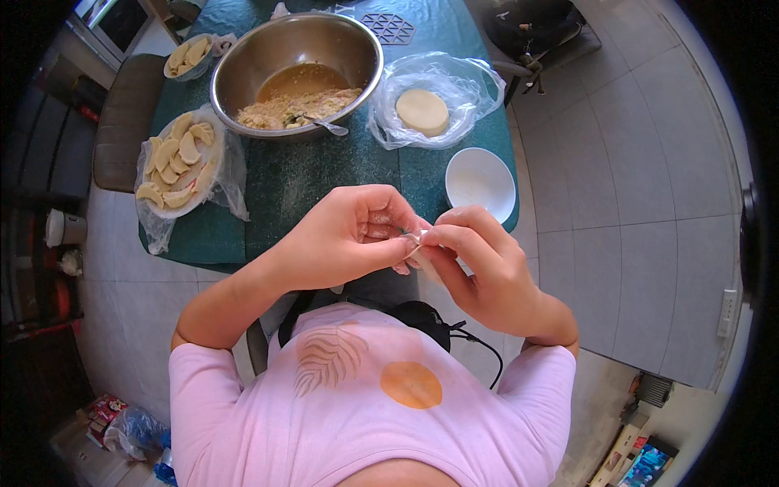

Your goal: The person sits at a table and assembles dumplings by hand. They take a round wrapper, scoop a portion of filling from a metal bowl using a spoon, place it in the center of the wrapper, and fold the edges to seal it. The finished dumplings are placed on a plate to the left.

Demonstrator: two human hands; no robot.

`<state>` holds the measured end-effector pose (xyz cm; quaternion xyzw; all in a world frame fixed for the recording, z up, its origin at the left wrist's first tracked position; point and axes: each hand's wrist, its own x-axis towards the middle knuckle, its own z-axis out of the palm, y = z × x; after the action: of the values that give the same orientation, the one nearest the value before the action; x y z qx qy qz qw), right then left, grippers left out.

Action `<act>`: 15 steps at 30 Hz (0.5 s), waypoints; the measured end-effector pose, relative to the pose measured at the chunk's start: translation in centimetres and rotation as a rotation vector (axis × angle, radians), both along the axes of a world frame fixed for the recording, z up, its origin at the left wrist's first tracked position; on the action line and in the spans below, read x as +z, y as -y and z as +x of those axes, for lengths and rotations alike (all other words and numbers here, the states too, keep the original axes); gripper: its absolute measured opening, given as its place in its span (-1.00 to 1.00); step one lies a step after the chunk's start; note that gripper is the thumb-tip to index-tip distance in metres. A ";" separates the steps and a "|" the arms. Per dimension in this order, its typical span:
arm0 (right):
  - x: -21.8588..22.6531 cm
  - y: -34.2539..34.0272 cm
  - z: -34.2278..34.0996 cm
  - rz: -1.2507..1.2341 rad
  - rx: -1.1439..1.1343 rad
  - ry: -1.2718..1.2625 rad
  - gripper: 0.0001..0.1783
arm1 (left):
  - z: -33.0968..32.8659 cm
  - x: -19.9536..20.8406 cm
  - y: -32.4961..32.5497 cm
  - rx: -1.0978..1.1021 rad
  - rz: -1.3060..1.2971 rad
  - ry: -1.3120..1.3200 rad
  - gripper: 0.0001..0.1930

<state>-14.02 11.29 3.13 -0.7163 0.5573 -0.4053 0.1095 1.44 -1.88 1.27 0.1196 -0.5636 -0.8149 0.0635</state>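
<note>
Between my two hands, in front of the table edge, is a pale dumpling (425, 261), mostly hidden by the fingers. My left hand (350, 235) is curled around one side of it, its thumb pressing the edge. With thumb and fingertips, my right hand (484, 261) pinches the same edge from the other side. Flour whitens the fingers. Folded dumplings (173, 157) lie on a white plate (165, 213) wrapped in clear plastic at the left. Beyond my hands, a large steel bowl (231, 116) holds a minced filling (304, 108) with a spoon (329, 127) in it.
A round piece of dough (422, 112) rests on a clear plastic bag (479, 77). A white bowl (480, 180) stands at the table's right edge. At the far left is a small bowl of dumplings (189, 57). Flour dusts the green tablecloth (280, 203). A dark chair (128, 114) stands left of the table.
</note>
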 end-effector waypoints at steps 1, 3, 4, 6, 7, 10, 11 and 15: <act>-0.1 0.0 -0.1 -0.012 -0.008 0.001 -0.79 | 0.1 0.1 0.1 -0.007 0.001 -0.004 -0.81; -0.1 0.0 -0.1 -0.010 -0.034 0.042 -0.80 | 0.2 -0.2 0.3 0.011 -0.118 -0.052 -0.75; 0.0 0.1 0.1 0.003 -0.053 0.082 -0.80 | 0.4 -1.1 0.3 0.036 -0.238 -0.096 -0.72; -0.2 0.4 0.2 0.007 -0.076 0.141 -0.80 | 0.4 -2.6 -0.4 0.127 -0.217 -0.203 -0.66; -0.5 0.7 0.3 -0.004 -0.081 0.158 -0.80 | 0.2 -3.3 -1.4 0.191 -0.076 -0.267 -0.65; -1.1 1.6 0.3 -0.015 -0.087 0.177 -0.79 | -0.1 -4.7 -2.8 0.364 0.034 -0.355 -0.62; -1.3 1.9 0.3 -0.015 -0.087 0.178 -0.79 | -0.1 -4.9 -3.0 0.405 0.015 -0.368 -0.63; -1.8 2.9 0.5 0.007 -0.057 0.212 -0.82 | 0.2 -5.4 -3.1 0.489 -0.063 -0.377 -0.64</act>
<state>-13.47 8.41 1.33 -0.6529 0.5641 -0.4798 0.1589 1.65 1.20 -4.15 0.0963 -0.5212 -0.7654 0.3649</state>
